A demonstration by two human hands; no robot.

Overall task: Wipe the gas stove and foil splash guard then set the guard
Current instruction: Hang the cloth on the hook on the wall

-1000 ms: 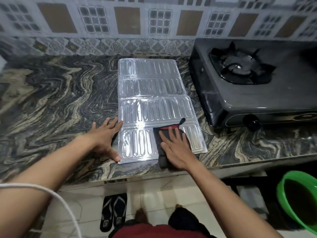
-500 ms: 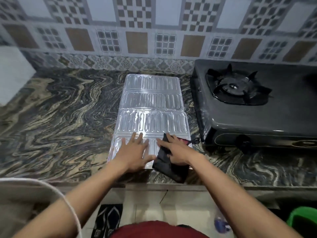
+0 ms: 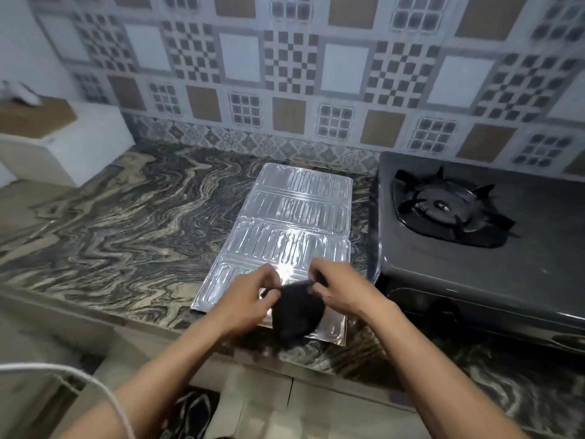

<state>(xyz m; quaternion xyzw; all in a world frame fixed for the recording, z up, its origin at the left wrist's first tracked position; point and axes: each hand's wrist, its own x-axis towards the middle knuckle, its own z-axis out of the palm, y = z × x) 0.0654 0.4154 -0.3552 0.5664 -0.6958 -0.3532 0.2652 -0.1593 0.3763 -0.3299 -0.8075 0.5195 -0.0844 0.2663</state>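
Head view: left hand (image 3: 250,296) and right hand (image 3: 340,288) both pinch the dark cloth (image 3: 297,315) over the near end of the foil splash guard (image 3: 294,223), lying flat on the counter (image 3: 126,217), long axis running away toward the wall, gas stove (image 3: 474,248) just right, nearer the right hand.

No legible text, label, brand, number or sign is found on any surface in view. The front panel of the gas stove (image 3: 474,299) carries faint pale markings near its right end, too blurred to read. The white box (image 3: 63,144) at the far left of the countertop shows a small dark mark on its front face, too small to make out. The foil splash guard (image 3: 294,223) bears only embossed ribs, and the wall tiles (image 3: 285,58) carry only checker and grid patterns.
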